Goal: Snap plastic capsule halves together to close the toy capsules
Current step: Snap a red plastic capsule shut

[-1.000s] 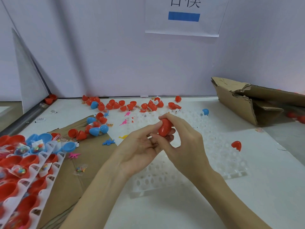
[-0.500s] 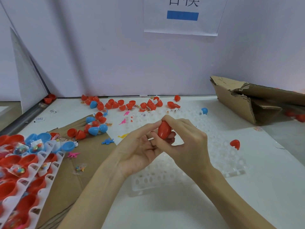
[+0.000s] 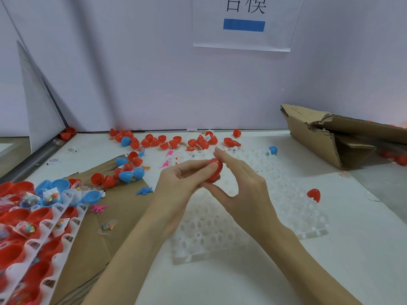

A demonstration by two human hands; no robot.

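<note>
The red capsule [image 3: 215, 172] sits pinched between both hands, held up over the white holed tray [image 3: 286, 208]. The left hand [image 3: 176, 186] curls its fingers round its left side; the right hand [image 3: 242, 188] presses it with thumb underneath and forefinger stretched over top. It's glossy, egg-shaped, mostly hidden, so I can't see the seam. Loose red and blue halves [image 3: 154, 142] lie scattered on the far side.

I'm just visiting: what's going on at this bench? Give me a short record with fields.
activity: closing a toy capsule by hand
held item: red capsule
left hand: grips the capsule from its left
right hand: holds it from the right, forefinger extended
beneath hands: white holed tray
loose nearby: lone red half on the tray's right
far right: torn cardboard box
</note>
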